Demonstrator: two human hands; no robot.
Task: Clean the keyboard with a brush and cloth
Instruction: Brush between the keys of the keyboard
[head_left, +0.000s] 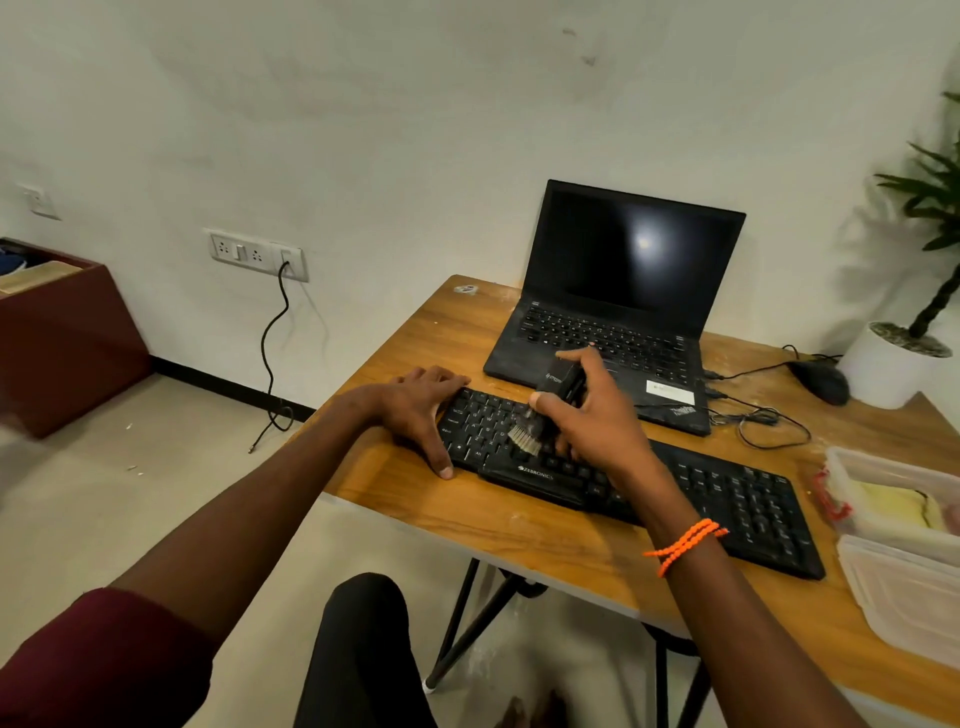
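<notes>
Closest to me, a dark knee (358, 639) is showing at the bottom edge, below the table (519, 525). From the left, my left arm is reaching in across the table edge, its maroon sleeve (88, 660) low in the corner. I am laying the left hand (415, 410) flat on the keyboard's (727, 493) left end, fingers straight and spread, thumb lying along the near edge. To its right, I am gripping the brush (558, 387) in my right hand (592, 415), fingers curled round its black body, and its pale bristles are touching the left-hand keys. An orange band (685, 543) is sitting on that wrist. Behind the keyboard an open laptop (618, 312) is standing with a dark screen. Farther right, a mouse (823, 382), a potted plant (904, 358) and clear tubs (904, 519) are lying on the table.
</notes>
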